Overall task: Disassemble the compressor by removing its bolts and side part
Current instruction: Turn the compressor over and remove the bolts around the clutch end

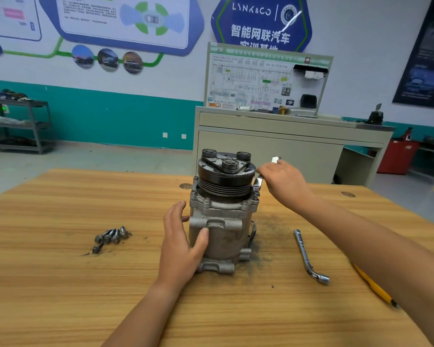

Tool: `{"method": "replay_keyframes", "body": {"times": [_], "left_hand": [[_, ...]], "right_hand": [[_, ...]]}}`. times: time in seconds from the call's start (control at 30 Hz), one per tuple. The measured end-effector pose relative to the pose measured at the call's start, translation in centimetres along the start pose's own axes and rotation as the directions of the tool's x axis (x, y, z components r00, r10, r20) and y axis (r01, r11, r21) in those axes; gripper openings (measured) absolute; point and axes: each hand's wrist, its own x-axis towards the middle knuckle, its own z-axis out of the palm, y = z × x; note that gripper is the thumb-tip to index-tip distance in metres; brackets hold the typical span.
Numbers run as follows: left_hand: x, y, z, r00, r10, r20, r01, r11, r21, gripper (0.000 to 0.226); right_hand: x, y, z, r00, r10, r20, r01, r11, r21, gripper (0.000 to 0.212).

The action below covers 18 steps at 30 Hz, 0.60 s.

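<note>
A grey metal compressor (223, 231) stands upright on the wooden table (60, 284), its black pulley (226, 171) on top. My left hand (181, 246) lies against the left side of its body, thumb across the front. My right hand (281, 181) is closed around a silver L-shaped wrench (258, 181) whose lower end sits on a bolt (255, 189) at the right of the flange; the upper end sticks out above my fingers. Several removed bolts (110, 237) lie in a small heap on the table to the left.
A second silver L-shaped socket wrench (310, 256) lies on the table to the right of the compressor. A yellow-handled tool (373, 286) lies under my right forearm. Dark grime marks the wood beside the compressor. A cabinet with a wiring display board (266, 83) stands behind the table.
</note>
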Motion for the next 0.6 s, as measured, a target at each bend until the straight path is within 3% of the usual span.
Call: {"method": "replay_keyframes", "body": {"times": [0.1, 0.17, 0.27, 0.4, 0.6], "left_hand": [[0.1, -0.1, 0.0, 1.0, 0.012, -0.002, -0.012, 1.0, 0.005, 0.068], [0.1, -0.2, 0.1, 1.0, 0.017, 0.003, -0.017, 1.0, 0.01, 0.07], [0.2, -0.3, 0.2, 1.0, 0.024, 0.012, -0.024, 1.0, 0.017, 0.072], [0.1, -0.2, 0.2, 1.0, 0.022, 0.01, -0.022, 1.0, 0.001, 0.072], [-0.1, 0.1, -0.1, 1.0, 0.008, 0.009, -0.008, 1.0, -0.003, 0.075]], "right_hand": [[-0.1, 0.1, 0.1, 0.996, -0.012, -0.089, 0.014, 1.0, 0.027, 0.032], [-1.0, 0.4, 0.1, 0.991, 0.084, -0.105, -0.071, 0.99, 0.122, 0.031], [-3.0, 0.8, -0.9, 0.946, 0.318, -0.067, -0.289, 0.916, 0.28, 0.029], [-5.2, 0.6, -2.5, 0.935, 0.345, 0.077, -0.345, 0.842, 0.415, 0.031], [-6.3, 0.1, -4.8, 0.915, 0.266, 0.302, -0.333, 0.922, 0.199, 0.031]]}}
